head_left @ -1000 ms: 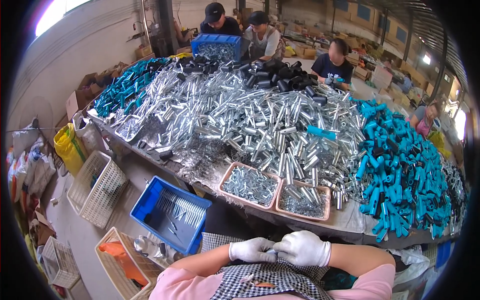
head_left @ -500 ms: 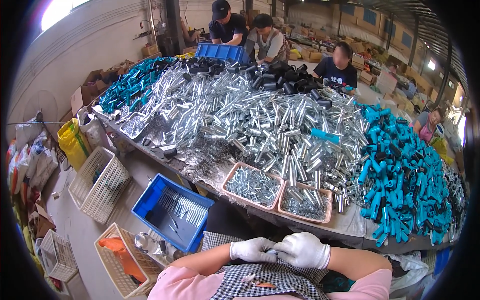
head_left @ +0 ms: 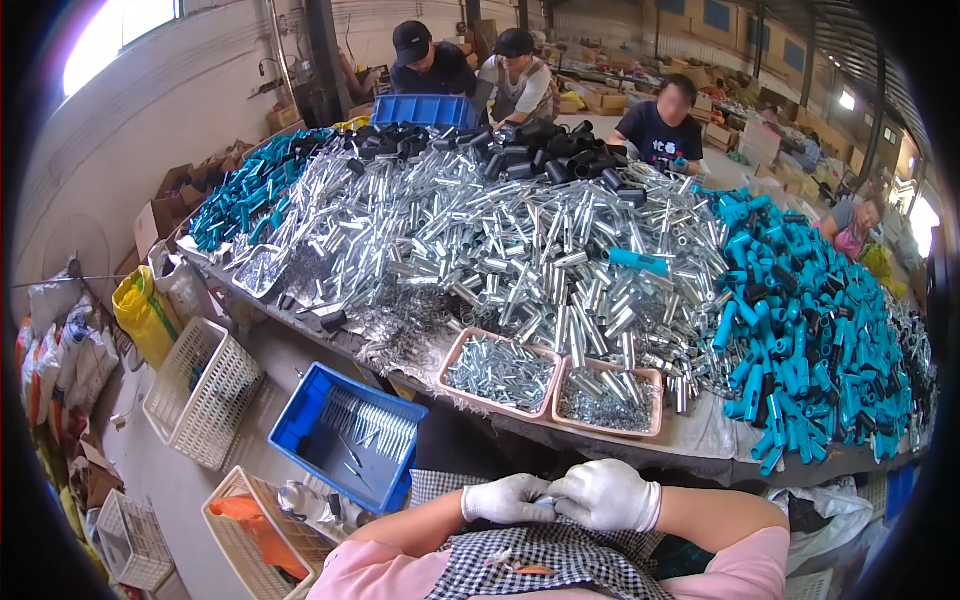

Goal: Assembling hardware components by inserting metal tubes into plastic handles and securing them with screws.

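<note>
My left hand (head_left: pixel 507 499) and my right hand (head_left: pixel 607 495), both in white gloves, meet over my black-and-white checked apron (head_left: pixel 530 560). Their fingers are curled in against each other. A small bluish-grey bit shows between them; what it is, I cannot make out. Just beyond the hands, at the table's near edge, stand two pink trays. The left tray (head_left: pixel 447 388) holds small metal pins, and the right tray (head_left: pixel 608 432) holds tiny metal parts with several silver tubes on top.
Silver tubes (head_left: pixel 480 240) are heaped across the table, with teal plastic handles (head_left: pixel 790 330) at right and black sleeves (head_left: pixel 560 155) behind. A blue bin (head_left: pixel 295 420) with slim metal pieces and a beige crate (head_left: pixel 205 400) stand at left. Several people work across the table.
The view has tipped slightly, so the table sits a little higher and further left in the picture. My hands stay together in nearly the same pose.
</note>
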`<state>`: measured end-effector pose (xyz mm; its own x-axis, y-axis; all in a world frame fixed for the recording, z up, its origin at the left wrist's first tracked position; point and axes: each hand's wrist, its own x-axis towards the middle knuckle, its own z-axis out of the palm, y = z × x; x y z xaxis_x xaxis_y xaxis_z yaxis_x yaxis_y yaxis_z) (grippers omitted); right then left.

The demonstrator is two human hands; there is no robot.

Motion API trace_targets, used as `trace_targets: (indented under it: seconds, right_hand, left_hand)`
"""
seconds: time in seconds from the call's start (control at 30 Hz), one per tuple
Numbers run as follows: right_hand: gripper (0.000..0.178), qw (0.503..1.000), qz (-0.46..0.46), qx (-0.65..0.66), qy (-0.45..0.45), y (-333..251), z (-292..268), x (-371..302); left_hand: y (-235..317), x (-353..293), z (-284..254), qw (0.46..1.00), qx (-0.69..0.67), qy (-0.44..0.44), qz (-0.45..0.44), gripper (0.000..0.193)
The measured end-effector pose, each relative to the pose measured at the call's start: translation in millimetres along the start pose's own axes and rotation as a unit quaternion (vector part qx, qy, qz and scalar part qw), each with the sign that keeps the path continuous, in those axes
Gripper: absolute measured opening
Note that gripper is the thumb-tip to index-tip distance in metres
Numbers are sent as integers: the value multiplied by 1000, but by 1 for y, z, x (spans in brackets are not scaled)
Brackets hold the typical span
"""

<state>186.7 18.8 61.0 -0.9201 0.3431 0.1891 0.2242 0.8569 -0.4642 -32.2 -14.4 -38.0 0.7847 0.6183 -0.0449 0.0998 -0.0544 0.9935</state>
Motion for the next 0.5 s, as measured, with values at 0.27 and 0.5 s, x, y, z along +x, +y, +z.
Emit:
trace_targets:
  seconds: [0.27, 0.5]
  right_hand:
    - [21, 1000, 30, -5, -6, 0, 0, -1]
    - [28, 991, 126, -31, -36, -2, -5, -2]
  left_hand:
    - [5, -1, 2, 1000, -11, 6, 4, 37]
    - [-3, 3, 3, 1000, 12, 17, 12, 36]
